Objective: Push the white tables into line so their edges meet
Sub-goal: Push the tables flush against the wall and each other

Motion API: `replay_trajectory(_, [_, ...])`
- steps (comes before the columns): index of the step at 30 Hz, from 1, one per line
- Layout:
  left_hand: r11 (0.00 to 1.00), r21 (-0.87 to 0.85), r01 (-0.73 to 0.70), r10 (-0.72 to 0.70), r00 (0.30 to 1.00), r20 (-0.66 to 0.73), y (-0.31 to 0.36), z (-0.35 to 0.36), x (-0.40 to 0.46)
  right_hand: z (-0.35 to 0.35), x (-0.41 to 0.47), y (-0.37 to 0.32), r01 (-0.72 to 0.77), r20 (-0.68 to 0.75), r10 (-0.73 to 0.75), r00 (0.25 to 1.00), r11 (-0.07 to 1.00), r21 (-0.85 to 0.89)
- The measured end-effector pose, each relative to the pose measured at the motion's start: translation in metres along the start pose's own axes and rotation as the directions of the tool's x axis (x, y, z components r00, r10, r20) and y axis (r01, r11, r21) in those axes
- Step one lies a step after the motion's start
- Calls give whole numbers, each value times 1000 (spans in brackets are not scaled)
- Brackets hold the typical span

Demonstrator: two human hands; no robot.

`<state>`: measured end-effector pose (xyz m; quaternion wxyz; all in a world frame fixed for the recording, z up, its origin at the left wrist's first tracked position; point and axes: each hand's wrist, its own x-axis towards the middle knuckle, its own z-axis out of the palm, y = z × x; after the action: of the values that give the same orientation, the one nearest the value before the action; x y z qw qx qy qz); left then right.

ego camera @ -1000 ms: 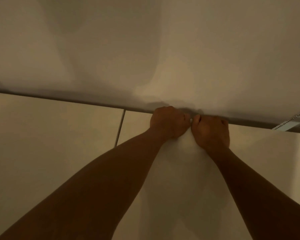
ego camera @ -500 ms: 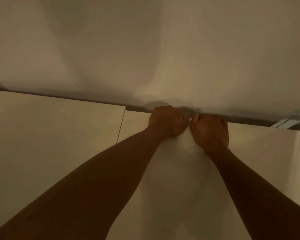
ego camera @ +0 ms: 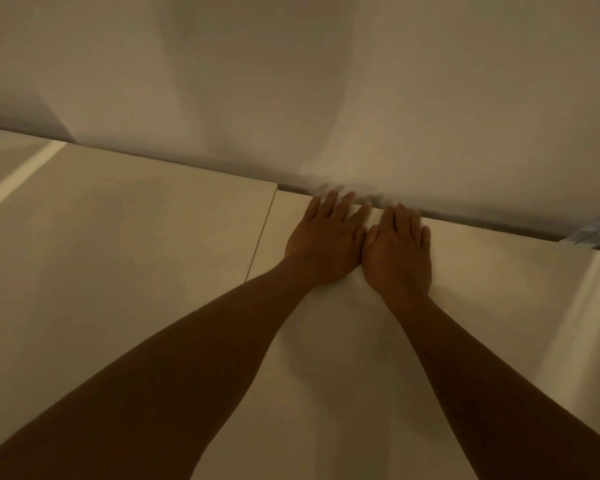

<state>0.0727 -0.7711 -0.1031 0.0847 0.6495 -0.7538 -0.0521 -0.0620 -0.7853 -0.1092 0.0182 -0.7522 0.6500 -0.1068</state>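
Flat hands on the right surface

I see the wall [ego camera: 326, 81] behind two white surfaces: left surface [ego camera: 118, 254], right surface [ego camera: 482, 306], edges meeting along a thin seam. My left hand [ego camera: 326, 244] and right hand [ego camera: 399, 252] lie spread, palms down, touching each other.

The left white table [ego camera: 118, 254] is seen as plain cream-white under dim warm light, crossed by a paler streak at its far left; the right white table [ego camera: 499, 306], beside the left one, is shown in the same unpatterned off-white, with a bright sheen near its right edge; the wall [ego camera: 291, 81] behind the left table is rendered beige-grey with soft darker shadows; a grey-blue strip [ego camera: 596, 232] is glimpsed far right of it.
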Motion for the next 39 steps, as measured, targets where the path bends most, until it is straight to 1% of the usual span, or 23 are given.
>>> replay_trajectory(3, [999, 9, 39, -39, 998, 49, 7, -1, -34, -3, -26, -4, 32, 49, -31, 998, 999, -7])
replay_trajectory(10, [985, 11, 170, -170, 985, 37, 38, -6, -145, -21, -116, -14, 182, 90, -183, 979, 983, 26])
replay_trajectory(13, [976, -3, 218, -218, 976, 23, 52, -6, -189, -24, -158, -15, 222, 87, -224, 971, 975, 29])
replay_trajectory(16, [975, 3, 220, -220, 975, 16, 61, -4, -227, -28, -194, -16, 249, 85, -251, 964, 968, 30])
replay_trajectory(20, [984, 22, 176, -177, 984, 18, 65, -7, -266, -33, -240, -18, 256, 79, -260, 962, 965, 54])
replay_trajectory(23, [987, 1, 163, -163, 986, 35, 75, -11, -300, -36, -280, -18, 262, 46, -265, 963, 963, 59])
replay_trajectory(25, [985, -9, 174, -174, 984, 26, 88, -12, -330, -41, -308, -17, 257, 17, -258, 966, 965, 53])
replay_trajectory(28, [975, -8, 222, -222, 975, -29, 105, -7, -381, -50, -351, -20, 271, 71, -275, 959, 961, 53])
replay_trajectory(30, [972, -12, 235, -235, 971, -44, 114, -5, -407, -57, -377, -19, 280, 74, -284, 956, 958, 57])
replay_trajectory(33, [973, 16, 232, -232, 973, -8, 119, -4, -429, -63, -406, -12, 297, 49, -302, 952, 950, 96])
replay_trajectory(36, [961, 31, 274, -275, 961, 12, 128, -4, -436, -69, -421, 1, 322, 28, -329, 944, 936, 144])
replay_trajectory(39, [958, 62, 279, -281, 959, 31, 143, -2, -439, -77, -431, 19, 342, 37, -351, 936, 929, 142])
